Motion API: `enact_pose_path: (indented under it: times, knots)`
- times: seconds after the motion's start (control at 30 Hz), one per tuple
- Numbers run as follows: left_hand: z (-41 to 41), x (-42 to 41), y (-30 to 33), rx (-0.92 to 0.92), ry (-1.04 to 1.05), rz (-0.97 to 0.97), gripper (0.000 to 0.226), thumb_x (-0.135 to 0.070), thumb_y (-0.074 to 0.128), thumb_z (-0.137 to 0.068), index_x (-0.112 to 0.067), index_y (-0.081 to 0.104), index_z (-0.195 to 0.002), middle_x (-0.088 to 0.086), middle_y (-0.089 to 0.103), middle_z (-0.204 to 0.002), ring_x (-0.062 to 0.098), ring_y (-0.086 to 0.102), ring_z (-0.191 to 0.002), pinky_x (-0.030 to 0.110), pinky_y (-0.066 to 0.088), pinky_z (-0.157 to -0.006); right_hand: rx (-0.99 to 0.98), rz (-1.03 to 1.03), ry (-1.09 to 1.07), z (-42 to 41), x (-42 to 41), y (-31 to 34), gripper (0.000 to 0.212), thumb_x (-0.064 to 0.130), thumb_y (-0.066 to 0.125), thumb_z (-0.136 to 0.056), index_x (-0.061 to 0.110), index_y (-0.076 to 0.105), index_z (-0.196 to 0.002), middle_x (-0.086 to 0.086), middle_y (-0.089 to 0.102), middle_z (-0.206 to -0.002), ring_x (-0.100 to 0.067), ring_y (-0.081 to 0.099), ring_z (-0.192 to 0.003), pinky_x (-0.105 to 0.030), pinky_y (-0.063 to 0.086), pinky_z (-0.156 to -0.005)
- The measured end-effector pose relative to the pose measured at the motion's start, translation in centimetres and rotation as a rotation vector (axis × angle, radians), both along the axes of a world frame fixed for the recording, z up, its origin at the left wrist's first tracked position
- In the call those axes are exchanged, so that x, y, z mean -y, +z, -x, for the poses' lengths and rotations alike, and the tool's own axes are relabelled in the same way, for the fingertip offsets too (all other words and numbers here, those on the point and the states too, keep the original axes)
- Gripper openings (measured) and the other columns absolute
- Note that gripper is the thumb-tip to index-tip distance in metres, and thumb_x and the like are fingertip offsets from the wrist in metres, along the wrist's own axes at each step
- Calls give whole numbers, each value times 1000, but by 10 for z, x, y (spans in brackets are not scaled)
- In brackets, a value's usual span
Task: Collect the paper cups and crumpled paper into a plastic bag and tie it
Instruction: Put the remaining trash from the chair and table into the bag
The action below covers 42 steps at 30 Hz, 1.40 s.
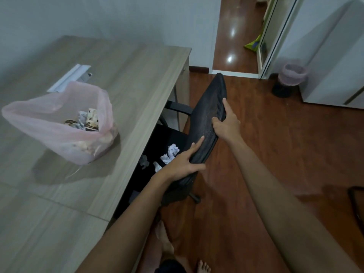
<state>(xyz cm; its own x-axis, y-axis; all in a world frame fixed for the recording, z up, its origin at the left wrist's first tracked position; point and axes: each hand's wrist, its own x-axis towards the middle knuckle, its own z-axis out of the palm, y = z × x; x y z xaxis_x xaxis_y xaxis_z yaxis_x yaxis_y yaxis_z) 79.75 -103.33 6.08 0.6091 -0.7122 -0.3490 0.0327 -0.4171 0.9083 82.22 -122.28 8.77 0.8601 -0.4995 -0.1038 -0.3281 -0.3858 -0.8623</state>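
Under the grey wood-grain bench [122, 79], a black office chair with a ribbed fabric backrest [206, 123] stands pushed in, and it blocks your way to the seat. Both your hands are on the top edge of that backrest. Your left hand [182, 162] lies with its fingers stretched along the front of the fabric and its thumb wrapped round the back edge, so its grip pinches the chair's edge. Your right hand [226, 123] holds the same edge higher up, thumb on the front and forefinger laid straight along the rim; its grip is also clamped on the backrest.

On the black chair seat [169, 138] lie several crumpled white paper balls [171, 153], partly shaded by the bench edge. Up on the bench, well apart from them, stands a thin translucent pink plastic bag [57, 123], its mouth gaping and untied. Inside it you can see brown-patterned paper cups [91, 120] mixed with more crumpled paper. Behind the bag lies a flat white strip-shaped object [69, 77]; what it is cannot be told.

Beyond the chair, the floor is glossy reddish-brown wood planking [266, 150]. A small dark waste bin lined with a pink bag [291, 79] stands against a pale cabinet [334, 62], and an open doorway [236, 36] leads on to more shiny floor. Your bare foot [203, 266] shows at the bottom edge.
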Motion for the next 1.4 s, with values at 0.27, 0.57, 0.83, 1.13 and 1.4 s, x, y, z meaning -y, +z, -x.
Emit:
enact_pose_path:
  times: [0.27, 0.57, 0.83, 1.13, 1.4]
  knots:
    - [34, 41, 4, -22, -24, -45, 93, -31, 71, -76, -73, 14, -138, -4, 0, -165, 12, 9, -150, 32, 27, -111, 6, 17, -68, 37, 38, -3, 70, 22, 54, -95, 36, 21, -155, 5, 39, -154, -22, 44, -134, -15, 31, -96]
    - [73, 103, 9, 50, -120, -110, 94, -45, 70, -79, -73, 3, -138, -1, -5, -165, 27, 16, -150, 39, 25, -117, 24, 70, -163, 83, 100, 0, 69, 20, 60, -90, 35, 31, -152, 1, 46, -150, -20, 48, -132, -38, 32, -117]
    - [101, 146, 6, 86, -174, -122, 98, -66, 67, -72, -69, -4, -140, 1, -8, -165, 35, 5, -151, 54, 18, -118, 22, 65, -206, 115, 143, 1, 70, 18, 62, -89, 36, 35, -150, -1, 50, -146, -21, 54, -125, -41, 44, -108]
    - [98, 163, 6, 80, -252, -107, 102, -81, 62, -68, -60, 1, -147, -2, -2, -166, 26, 12, -151, 47, 20, -120, -141, 220, -167, 125, 165, 13, 69, 22, 56, -96, 31, 22, -156, -11, 51, -144, -32, 51, -127, -35, 39, -105]
    - [33, 89, 6, -26, 16, -32, 97, -73, 65, -73, -34, 27, -153, -7, 32, -158, 16, 31, -144, 31, 34, -111, -189, 612, -171, 83, 93, 26, 62, 30, 60, -88, 26, 41, -147, -12, 23, -161, -39, 17, -147, -59, 15, -117]
